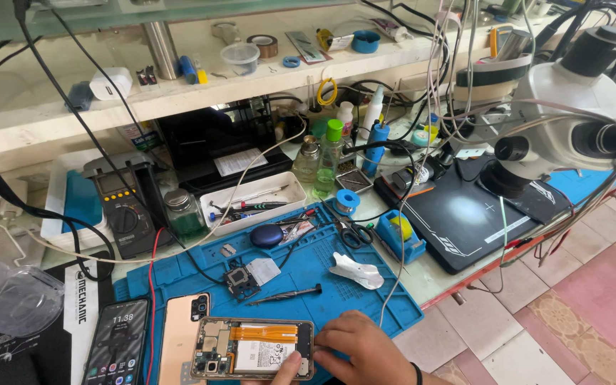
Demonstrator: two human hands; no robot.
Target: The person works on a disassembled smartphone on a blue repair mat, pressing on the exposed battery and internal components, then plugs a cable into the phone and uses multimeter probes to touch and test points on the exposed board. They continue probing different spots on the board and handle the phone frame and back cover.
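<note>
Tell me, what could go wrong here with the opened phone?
The opened phone lies near the bench's front edge; a push from the hand on it might slide it off. The loose screwdriver just behind it could roll onto the bare board. Small parts lie unboxed on the blue mat, and the cables crossing it could sweep them away.

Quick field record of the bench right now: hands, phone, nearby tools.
right hand: resting on the opened phone's right end, thumb on its battery
left hand: not in view
opened phone: back off, orange flex cables showing, on blue mat
back cover: left of opened phone
screwdriver: on mat, above phone
second phone: screen lit, far left
</note>
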